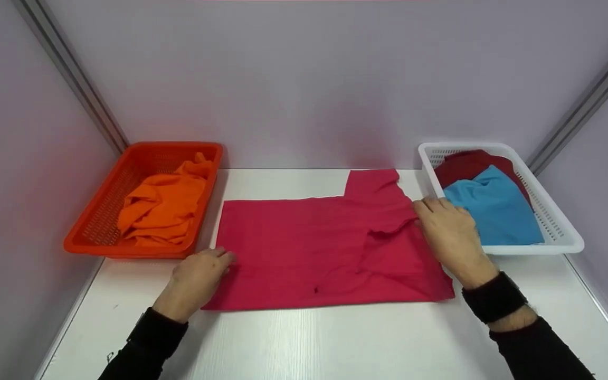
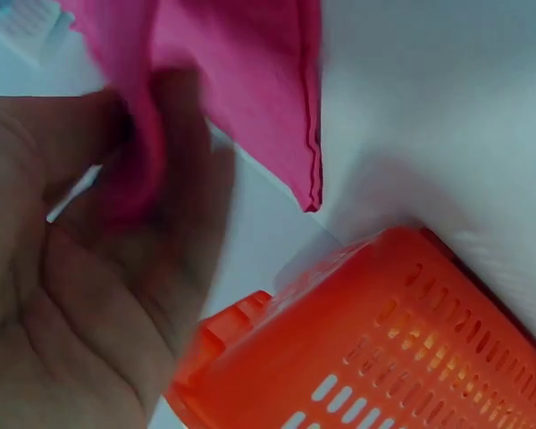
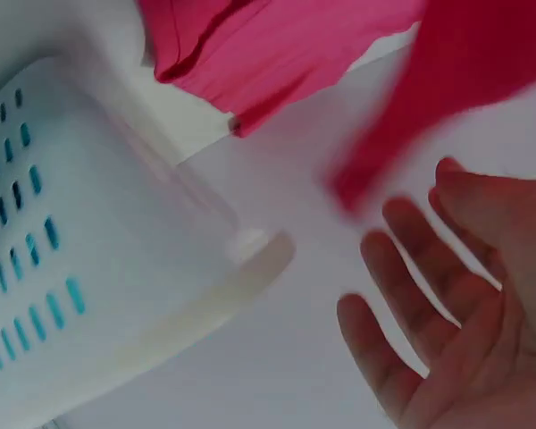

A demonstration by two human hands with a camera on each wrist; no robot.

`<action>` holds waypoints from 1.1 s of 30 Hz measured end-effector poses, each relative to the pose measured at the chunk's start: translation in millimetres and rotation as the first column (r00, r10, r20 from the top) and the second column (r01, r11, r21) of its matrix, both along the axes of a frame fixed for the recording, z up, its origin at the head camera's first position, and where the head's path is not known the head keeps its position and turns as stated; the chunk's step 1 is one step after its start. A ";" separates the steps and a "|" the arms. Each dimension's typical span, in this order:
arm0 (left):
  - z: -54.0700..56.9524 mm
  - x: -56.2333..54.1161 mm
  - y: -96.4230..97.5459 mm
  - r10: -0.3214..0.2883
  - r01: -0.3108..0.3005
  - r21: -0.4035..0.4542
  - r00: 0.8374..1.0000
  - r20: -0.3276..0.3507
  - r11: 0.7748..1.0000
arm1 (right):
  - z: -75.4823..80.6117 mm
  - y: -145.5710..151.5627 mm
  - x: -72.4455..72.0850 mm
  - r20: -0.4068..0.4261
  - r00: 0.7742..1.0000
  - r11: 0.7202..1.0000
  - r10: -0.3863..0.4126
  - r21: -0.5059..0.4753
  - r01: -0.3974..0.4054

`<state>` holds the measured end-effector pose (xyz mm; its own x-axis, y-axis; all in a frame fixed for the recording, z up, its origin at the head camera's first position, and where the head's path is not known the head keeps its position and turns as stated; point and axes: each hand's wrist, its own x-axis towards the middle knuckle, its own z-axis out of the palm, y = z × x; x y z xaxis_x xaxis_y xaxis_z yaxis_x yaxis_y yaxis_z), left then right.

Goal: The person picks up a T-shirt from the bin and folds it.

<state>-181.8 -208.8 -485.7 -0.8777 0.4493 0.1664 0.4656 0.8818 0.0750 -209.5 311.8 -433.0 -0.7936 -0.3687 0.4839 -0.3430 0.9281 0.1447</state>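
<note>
A pink T-shirt (image 1: 288, 243) lies folded lengthwise on the white table, one sleeve (image 1: 371, 183) pointing to the back wall. Rumpled folds show near its right end. At the left end, my left hand (image 1: 201, 277) is by the hem; the left wrist view shows its thumb and fingers pinching a fold of pink cloth (image 2: 138, 170). My right hand (image 1: 449, 235) is at the shirt's right edge beside the white basket. In the right wrist view its fingers (image 3: 420, 295) are spread and loosely bent, with a blurred flap of the shirt (image 3: 456, 98) just beyond the fingertips.
An orange basket (image 1: 79, 232) holding orange cloth (image 1: 169, 206) stands at the left. On the right, a white basket (image 1: 562, 229) holds a blue cloth (image 1: 499, 208) and a dark red cloth (image 1: 473, 163). Walls (image 1: 283, 84) enclose the table's back and sides.
</note>
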 end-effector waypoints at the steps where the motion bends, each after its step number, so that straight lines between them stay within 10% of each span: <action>1: -1.8 0.7 0.8 -0.016 0.016 -0.021 0.999 -0.036 1.000 | -2.5 -2.7 0.5 -0.006 1.000 1.000 0.000 -0.002 0.000; 6: -3.7 3.8 8.0 -0.051 0.051 -0.043 0.999 0.003 0.998 | -8.5 -14.8 6.1 0.258 0.966 0.999 0.004 -0.049 0.009; 13: -3.9 -6.6 28.4 -0.084 0.072 0.055 0.963 0.254 0.996 | -26.2 -28.5 -4.0 0.680 0.732 0.996 0.042 -0.090 0.026; 19: -9.5 -26.3 44.3 -0.092 0.061 0.091 0.914 0.395 0.994 | -46.1 -35.7 -24.5 0.783 0.616 0.990 0.083 -0.133 0.035; 33: 4.4 -5.8 45.9 -0.126 0.113 0.057 0.875 0.468 0.992 | -25.7 -46.2 9.5 0.861 0.505 0.996 -0.056 0.012 0.090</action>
